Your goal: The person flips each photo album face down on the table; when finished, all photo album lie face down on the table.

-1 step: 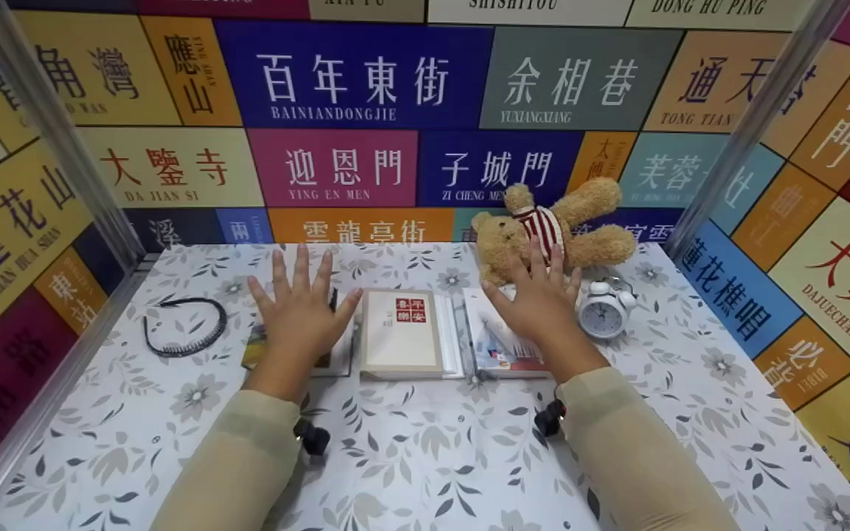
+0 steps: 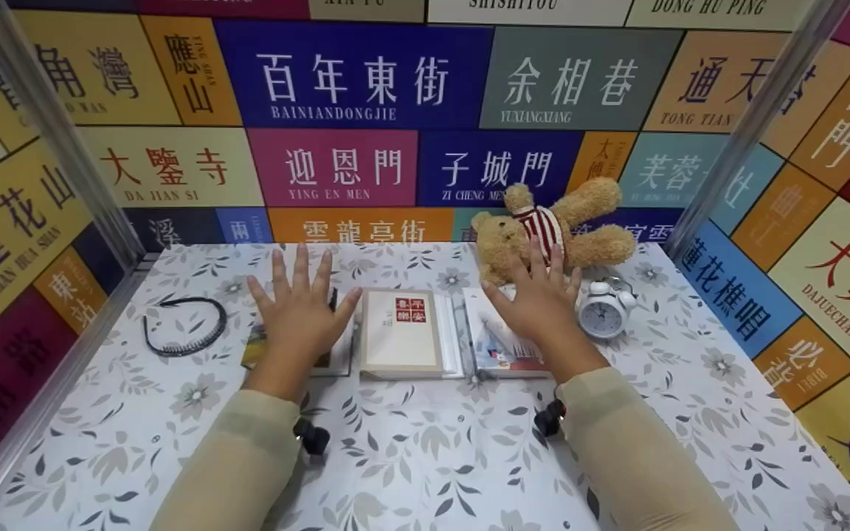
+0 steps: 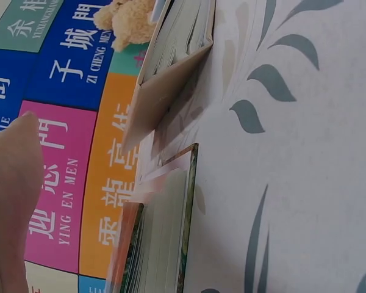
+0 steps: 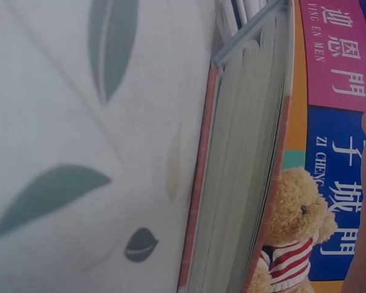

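My left hand [image 2: 303, 310], fingers spread, is over a dark-covered book [image 2: 341, 350] and hides most of it. Likewise spread, my right hand [image 2: 543, 306] covers part of a white book with a coloured picture [image 2: 495, 355]. Neither hand holds anything; whether they touch the covers I cannot tell. Between them lies a beige book with red square print [image 2: 392, 343]. Page edges of the left book [image 3: 161, 238] show in the left wrist view, below the beige book [image 3: 165, 91]. The right wrist view shows the right book's thick page block [image 4: 238, 152].
A teddy bear in a striped top [image 2: 595, 243] lies behind my right hand. Right of that hand stands a white alarm clock [image 2: 602, 313]. A black toothed headband [image 2: 185, 352] lies at the left. Printed wall panels [image 2: 351, 81] enclose the flowered tabletop [image 2: 425, 457].
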`<state>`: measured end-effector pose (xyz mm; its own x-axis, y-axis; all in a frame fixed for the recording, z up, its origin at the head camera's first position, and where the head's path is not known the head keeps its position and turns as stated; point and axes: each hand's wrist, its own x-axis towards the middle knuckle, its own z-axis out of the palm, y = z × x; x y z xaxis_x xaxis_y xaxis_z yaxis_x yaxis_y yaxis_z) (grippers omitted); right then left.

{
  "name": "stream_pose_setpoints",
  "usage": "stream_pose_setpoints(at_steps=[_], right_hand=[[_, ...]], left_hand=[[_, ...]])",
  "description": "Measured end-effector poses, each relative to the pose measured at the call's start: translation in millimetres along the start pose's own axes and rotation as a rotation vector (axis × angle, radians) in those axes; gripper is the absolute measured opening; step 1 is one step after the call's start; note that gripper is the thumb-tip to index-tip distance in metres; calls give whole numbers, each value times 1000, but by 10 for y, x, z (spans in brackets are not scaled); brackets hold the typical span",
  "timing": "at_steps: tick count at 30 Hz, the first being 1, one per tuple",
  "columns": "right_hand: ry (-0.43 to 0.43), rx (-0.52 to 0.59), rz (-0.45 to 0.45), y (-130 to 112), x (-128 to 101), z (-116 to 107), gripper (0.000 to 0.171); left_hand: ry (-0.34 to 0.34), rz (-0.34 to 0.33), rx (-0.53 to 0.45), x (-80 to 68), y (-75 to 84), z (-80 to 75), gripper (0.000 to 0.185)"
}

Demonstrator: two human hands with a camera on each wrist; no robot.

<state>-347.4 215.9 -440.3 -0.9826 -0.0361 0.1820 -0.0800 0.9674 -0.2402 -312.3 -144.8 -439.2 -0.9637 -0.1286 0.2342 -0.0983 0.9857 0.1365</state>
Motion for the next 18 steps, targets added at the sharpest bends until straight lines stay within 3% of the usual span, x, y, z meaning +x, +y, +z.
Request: stream_pose_setpoints(at_steps=[11, 18], right_hand=[[-1, 59, 2, -11, -54, -98, 90], [34, 158, -22, 51, -96, -128, 85]], left_hand=[[-32, -16, -109, -25, 95, 52, 85], [-109, -24, -294, -79, 277, 0, 86]])
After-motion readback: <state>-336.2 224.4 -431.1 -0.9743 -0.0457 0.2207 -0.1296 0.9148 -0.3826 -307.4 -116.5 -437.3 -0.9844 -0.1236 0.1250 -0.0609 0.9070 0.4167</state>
